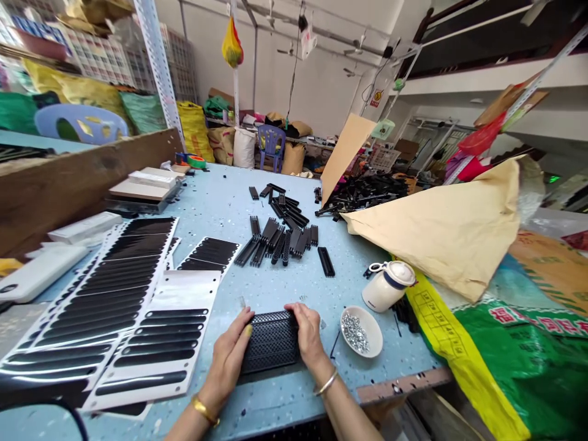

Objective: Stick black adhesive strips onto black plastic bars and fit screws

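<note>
Between my two hands, near the front edge of the table, is a black rectangular block with a mesh-like pattern (270,342). It may be several strips side by side; I cannot tell. My left hand (231,352) grips its left end, thumb along the side. Its right end is held by my right hand (309,334), with the fingers over the far corner. Just right of that hand stands a white bowl (375,334) of small shiny metal parts. A thin black hex key (335,344) lies beside the bowl. Farther back, several black plastic strips (280,239) lie in loose groups.
Sheets of black adhesive strips (184,288) cover the left side of the blue table (271,404). A lidded white mug (383,291) stands behind the bowl. Brown paper (436,220) and a green sack (519,355) lie along the right. A wooden board (92,174) borders the left.
</note>
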### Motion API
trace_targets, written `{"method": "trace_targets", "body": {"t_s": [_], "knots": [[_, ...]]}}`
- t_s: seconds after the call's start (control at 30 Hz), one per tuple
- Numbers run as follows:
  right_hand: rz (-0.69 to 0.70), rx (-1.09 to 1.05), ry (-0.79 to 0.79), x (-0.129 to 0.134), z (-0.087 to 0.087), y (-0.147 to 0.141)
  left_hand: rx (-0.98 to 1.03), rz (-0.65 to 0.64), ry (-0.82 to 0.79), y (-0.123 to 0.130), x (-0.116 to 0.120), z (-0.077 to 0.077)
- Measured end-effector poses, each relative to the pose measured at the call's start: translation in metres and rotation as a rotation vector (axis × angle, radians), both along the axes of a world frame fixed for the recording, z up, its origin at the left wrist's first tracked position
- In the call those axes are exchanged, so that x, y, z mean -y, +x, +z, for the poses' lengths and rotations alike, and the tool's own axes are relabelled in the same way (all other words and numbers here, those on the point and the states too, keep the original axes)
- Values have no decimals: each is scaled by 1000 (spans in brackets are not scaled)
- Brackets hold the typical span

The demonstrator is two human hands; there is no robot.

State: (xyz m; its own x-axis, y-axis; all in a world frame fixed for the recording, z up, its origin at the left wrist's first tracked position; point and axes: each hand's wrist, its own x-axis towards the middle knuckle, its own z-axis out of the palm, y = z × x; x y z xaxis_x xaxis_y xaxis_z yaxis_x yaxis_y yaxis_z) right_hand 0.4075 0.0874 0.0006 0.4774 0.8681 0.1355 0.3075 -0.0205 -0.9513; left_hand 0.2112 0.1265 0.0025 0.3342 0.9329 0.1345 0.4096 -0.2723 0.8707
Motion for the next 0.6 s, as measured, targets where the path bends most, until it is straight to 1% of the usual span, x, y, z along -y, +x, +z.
{"method": "trace_targets", "body": {"t_s": [0.1,0.23,0.3,0.33,0.4,0.47,0.53,0.6], "knots": [[-14,8,36,11,0,-12,99,51,-30,5,9,-7],[-22,43,43,17,2,-22,106,58,-50,5,8,-6],[-18,80,34,19,5,-18,111,58,-61,3,8,-4],[-18,107,27,21,8,-11,117,56,-70,2,7,-3],[-29,189,5,29,15,14,135,59,-101,-1,7,-2],[-52,301,-39,43,24,53,158,79,-142,-3,4,-2],[-73,414,-131,61,31,97,181,98,-180,-5,0,-4],[-73,506,-259,79,34,132,195,98,-204,-6,-5,-6]]}}
